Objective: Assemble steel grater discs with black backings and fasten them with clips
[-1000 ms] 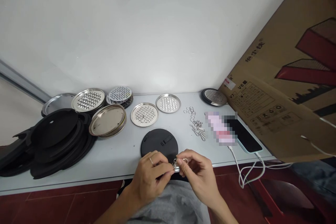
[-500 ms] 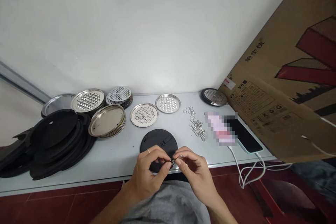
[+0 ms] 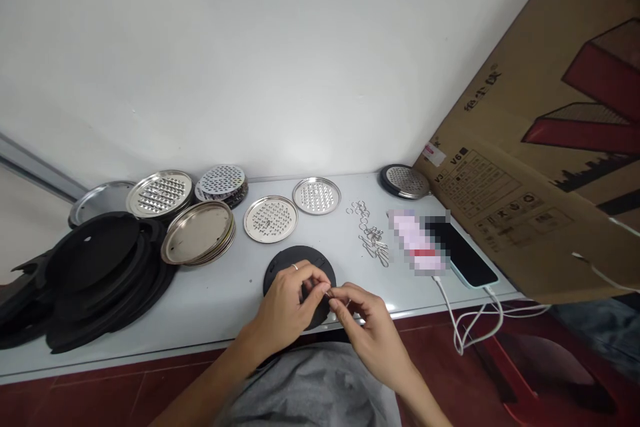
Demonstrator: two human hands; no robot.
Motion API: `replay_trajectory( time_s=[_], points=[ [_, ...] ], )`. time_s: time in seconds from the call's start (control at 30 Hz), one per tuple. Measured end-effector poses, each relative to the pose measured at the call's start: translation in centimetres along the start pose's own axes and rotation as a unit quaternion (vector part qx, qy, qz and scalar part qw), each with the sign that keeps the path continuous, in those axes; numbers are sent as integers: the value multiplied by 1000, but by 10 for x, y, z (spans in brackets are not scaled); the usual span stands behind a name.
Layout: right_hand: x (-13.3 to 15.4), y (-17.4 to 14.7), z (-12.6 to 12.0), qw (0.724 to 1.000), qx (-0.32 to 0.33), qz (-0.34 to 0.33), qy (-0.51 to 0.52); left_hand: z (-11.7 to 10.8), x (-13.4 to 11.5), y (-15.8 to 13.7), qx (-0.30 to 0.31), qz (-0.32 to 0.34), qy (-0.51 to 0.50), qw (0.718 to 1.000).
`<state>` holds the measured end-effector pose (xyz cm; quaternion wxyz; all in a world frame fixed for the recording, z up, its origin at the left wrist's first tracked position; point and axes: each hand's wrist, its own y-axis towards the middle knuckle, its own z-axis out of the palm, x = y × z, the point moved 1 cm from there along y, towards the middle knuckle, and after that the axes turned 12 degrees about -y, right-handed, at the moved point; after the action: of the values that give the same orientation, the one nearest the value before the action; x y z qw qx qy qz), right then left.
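Observation:
My left hand (image 3: 293, 300) is pinched, thumb against fingertips, over the front part of a round black disc (image 3: 286, 260) on the table. My right hand (image 3: 367, 327) pinches just beside it, the fingertips of both almost meeting. A small thin piece shows between them; the fingers hide most of it, so its kind cannot be told. To the right lie loose metal rings (image 3: 363, 219) and metal hooks (image 3: 375, 247). Beyond the disc are two round metal grater plates, one with coarse holes (image 3: 271, 219) and one with finer rows (image 3: 317, 196).
At left stand a stack of black round parts (image 3: 95, 253), a stack of metal discs (image 3: 197, 233) and more grater plates (image 3: 161, 193). A black-rimmed grater (image 3: 406, 181) lies at the back right. Two phones, one dark-screened (image 3: 467, 253), trail white cables (image 3: 457, 327) beside a cardboard box (image 3: 530, 167).
Both hands stay together at the fingertips. My left hand has moved slightly up over the black disc, and the fingers have shifted around the small piece. The view has moved slightly.

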<state>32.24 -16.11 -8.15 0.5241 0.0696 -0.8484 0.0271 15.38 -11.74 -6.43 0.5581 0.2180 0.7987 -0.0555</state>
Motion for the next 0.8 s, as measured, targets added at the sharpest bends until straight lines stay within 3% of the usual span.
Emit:
replay_trajectory(
  time_s=[0.1, 0.2, 0.3, 0.4, 0.57, 0.8],
  points=[
    [-10, 7, 0, 998, -36, -6, -47, -6, 13, 10, -12, 8, 50, 999],
    [-25, 17, 0, 993, -91, 9, -75, -18, 27, 24, -16, 2, 187, 982],
    [-37, 29, 0, 988, -121, 20, -99, -26, 38, 34, 64, -16, 257, 964],
    [-40, 41, 1, 985, -112, -3, -135, -23, 40, 35, 94, -17, 271, 958],
    [-37, 54, 8, 980, -109, -17, -165, -11, 40, 21, 54, -25, 293, 954],
    [-46, 54, 20, 983, -118, -31, -141, -3, 46, 11, 13, 30, 281, 959]
  ],
)
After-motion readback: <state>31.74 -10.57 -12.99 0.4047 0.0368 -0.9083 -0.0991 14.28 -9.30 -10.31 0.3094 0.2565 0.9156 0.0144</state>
